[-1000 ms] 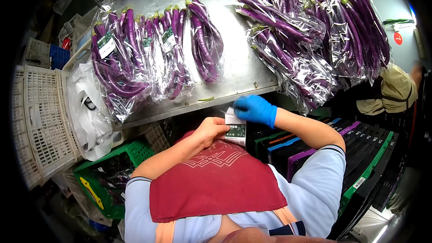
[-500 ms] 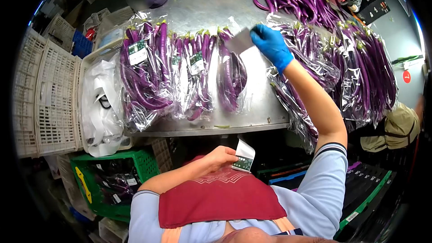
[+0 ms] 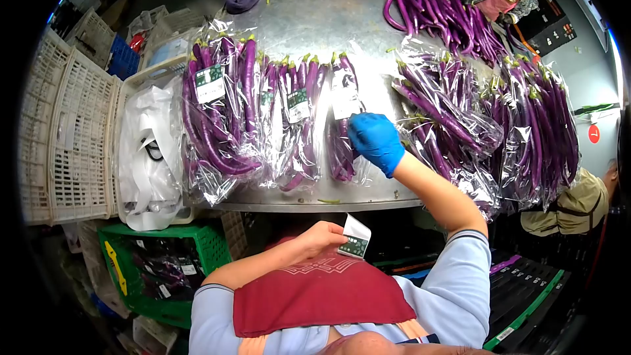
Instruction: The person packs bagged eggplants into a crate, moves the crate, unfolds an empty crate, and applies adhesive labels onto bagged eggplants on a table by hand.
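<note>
This looks like a produce packing room. Bagged eggplants (image 3: 220, 148), some bearing labels (image 3: 210, 83), lie on a metal worktable (image 3: 328, 20) near a heap of unbagged ones (image 3: 447, 18). White crates (image 3: 84, 138) and a green crate (image 3: 211, 250) stand beside it

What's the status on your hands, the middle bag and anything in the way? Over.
Left hand pinching label strip. Blue-gloved right hand at middle bag, by lower edge of its label. Neighbouring bags both sides; label mostly uncovered.
</note>
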### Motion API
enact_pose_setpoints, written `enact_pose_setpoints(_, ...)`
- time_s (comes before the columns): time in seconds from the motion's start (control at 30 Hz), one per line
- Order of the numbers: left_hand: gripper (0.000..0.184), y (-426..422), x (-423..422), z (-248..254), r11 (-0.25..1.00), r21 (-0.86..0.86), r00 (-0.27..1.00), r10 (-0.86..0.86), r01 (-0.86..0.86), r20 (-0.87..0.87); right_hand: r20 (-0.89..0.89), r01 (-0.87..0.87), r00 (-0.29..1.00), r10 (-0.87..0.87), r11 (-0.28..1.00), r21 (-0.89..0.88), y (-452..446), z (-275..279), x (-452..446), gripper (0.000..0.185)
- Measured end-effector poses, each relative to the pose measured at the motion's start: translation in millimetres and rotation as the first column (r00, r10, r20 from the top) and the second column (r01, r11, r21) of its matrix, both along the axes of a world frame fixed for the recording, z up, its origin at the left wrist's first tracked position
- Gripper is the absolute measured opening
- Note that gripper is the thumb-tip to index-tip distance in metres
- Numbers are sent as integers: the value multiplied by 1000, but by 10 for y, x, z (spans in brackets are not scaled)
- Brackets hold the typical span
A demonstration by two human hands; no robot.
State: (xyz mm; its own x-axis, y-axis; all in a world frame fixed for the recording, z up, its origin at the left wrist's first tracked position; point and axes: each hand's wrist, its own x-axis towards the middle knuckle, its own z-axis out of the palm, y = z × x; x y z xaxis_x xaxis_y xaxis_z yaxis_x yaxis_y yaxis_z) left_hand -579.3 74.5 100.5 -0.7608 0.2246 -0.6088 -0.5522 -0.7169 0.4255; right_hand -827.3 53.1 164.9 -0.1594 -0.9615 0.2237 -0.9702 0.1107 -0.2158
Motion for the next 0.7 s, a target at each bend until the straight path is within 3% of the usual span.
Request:
enact_pose_setpoints(0.03,22,-3,-10,1,1000,8,1000,1,-1,9,156,143,978,-139,990,-15,15,115,3,21)
enact_pose_setpoints(0.07,22,-2,-16,4,1000,15,1000,2,-3,18,45,221,975,-217,945,-242,29,92,-59,36)
enact_pose_setpoints(0.1,22,-1,-30,5,1000,22,1000,7,-7,26,84,303,953,-291,915,-266,47,-87,-145,45)
enact_pose_setpoints(0.13,23,-2,-41,6,1000,16,1000,-11,10,19,723,474,617,-309,880,-28,39,-226,-162,42)
enact_pose_setpoints(0.17,23,-8,-44,6,1000,6,1000,-25,25,14,963,431,-64,-263,863,264,17,-390,-172,40)
enact_pose_setpoints(0.2,23,-22,-38,9,999,-6,999,-40,40,12,907,169,-190,-376,897,408,28,-649,-387,31)
enact_pose_setpoints(0.23,23,-31,-31,25,1000,16,1000,-24,24,7,955,259,-159,-250,923,284,16,-713,-372,23)
enact_pose_setpoints(0.3,22,-57,-24,88,998,60,1000,6,-5,-6,960,260,-246,-135,945,199,72,-792,-444,25)
enact_pose_setpoints(0.33,21,-86,-12,126,999,44,1000,0,0,-15,954,273,-246,-172,932,239,170,-820,-567,23)
enact_pose_setpoints(0.43,22,-104,10,122,996,79,999,32,-31,-17,961,331,-252,-112,923,194,262,-149,-382,26)
enact_pose_setpoints(0.5,24,-90,15,43,997,78,1000,14,-12,-19,971,223,-216,-106,962,154,160,329,-149,33)
enact_pose_setpoints(0.53,24,-118,-5,94,998,60,1000,-15,15,-15,957,194,-284,-59,974,118,64,523,15,34)
enact_pose_setpoints(0.57,24,-133,-30,152,998,43,998,-54,54,-13,967,150,-242,-79,982,118,-50,533,103,32)
enact_pose_setpoints(0.63,24,-127,-64,214,997,-19,997,-80,80,8,957,240,-290,4,968,69,-246,589,468,30)
enact_pose_setpoints(0.67,23,-120,-37,179,995,-26,996,-92,91,-8,958,120,-268,-102,983,139,-371,94,383,35)
enact_pose_setpoints(0.7,23,-126,-31,159,995,-32,995,-100,99,-19,972,146,-219,-84,982,118,-383,11,453,40)
